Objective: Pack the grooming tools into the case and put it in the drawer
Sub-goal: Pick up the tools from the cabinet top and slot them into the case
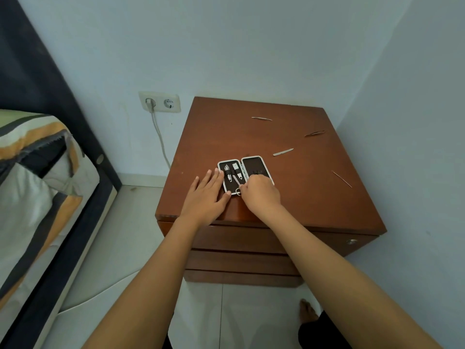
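A small white-rimmed grooming case [255, 165] lies open on the brown nightstand [221, 137], with two clippers in its left half. My left hand [205, 195] rests flat beside the case, fingertips touching its left edge. My right hand [260, 193] is closed on small scissors [237, 183], whose blade lies over the left half and whose ring handle sits at the case's near edge. Loose on the top lie a nail file [283, 152], tweezers [314, 133], a thin metal tool [261, 118] and a slim pick [342, 179].
The nightstand's closed drawers [241, 250] face me under the top. A wall stands close on the right. A bed [37, 187] with striped bedding lies on the left. A wall socket [160, 102] with a white cable sits behind. My foot [308, 312] is on the floor below.
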`<control>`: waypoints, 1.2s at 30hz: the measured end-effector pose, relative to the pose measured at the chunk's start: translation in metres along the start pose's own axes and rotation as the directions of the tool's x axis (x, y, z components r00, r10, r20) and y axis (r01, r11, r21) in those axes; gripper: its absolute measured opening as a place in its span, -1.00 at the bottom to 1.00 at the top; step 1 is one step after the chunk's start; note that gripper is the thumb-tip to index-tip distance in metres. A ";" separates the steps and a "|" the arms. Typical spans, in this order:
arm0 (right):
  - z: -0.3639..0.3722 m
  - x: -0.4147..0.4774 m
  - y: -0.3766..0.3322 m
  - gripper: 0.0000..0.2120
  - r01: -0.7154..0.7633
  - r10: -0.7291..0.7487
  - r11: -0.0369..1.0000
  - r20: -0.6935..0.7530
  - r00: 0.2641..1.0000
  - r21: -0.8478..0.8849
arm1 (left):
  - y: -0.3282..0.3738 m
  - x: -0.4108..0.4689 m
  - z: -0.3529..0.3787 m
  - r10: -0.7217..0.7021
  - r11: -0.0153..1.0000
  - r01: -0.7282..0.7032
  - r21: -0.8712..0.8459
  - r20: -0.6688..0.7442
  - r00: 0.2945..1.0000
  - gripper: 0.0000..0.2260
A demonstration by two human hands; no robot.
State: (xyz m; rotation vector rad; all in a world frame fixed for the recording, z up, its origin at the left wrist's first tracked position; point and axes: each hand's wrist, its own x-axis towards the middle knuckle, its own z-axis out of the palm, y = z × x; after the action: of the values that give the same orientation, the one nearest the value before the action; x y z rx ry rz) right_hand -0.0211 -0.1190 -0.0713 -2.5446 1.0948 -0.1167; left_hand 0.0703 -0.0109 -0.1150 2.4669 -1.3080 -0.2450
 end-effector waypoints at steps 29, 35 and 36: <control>-0.030 0.053 0.071 -0.61 0.181 -0.143 0.975 -0.253 0.957 0.132 | -0.008 -0.017 -0.021 -0.003 0.999 0.010 0.042 -0.161 0.987 -0.45; -0.024 0.075 0.096 -0.56 0.195 -0.196 0.981 -0.066 0.978 -0.014 | 0.008 -0.001 -0.006 0.010 0.998 -0.001 0.066 -0.138 0.990 -0.45; -0.024 0.074 0.096 -0.57 0.202 -0.201 0.979 -0.072 0.977 0.007 | 0.008 -0.001 -0.005 0.012 0.998 -0.003 0.064 -0.137 0.991 -0.45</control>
State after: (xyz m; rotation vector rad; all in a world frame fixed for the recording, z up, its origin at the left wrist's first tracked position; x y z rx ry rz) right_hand -0.0403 -0.2397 -0.0889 -2.6516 0.8535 -0.2678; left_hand 0.0653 -0.0133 -0.1078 2.4819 -1.2862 -0.0308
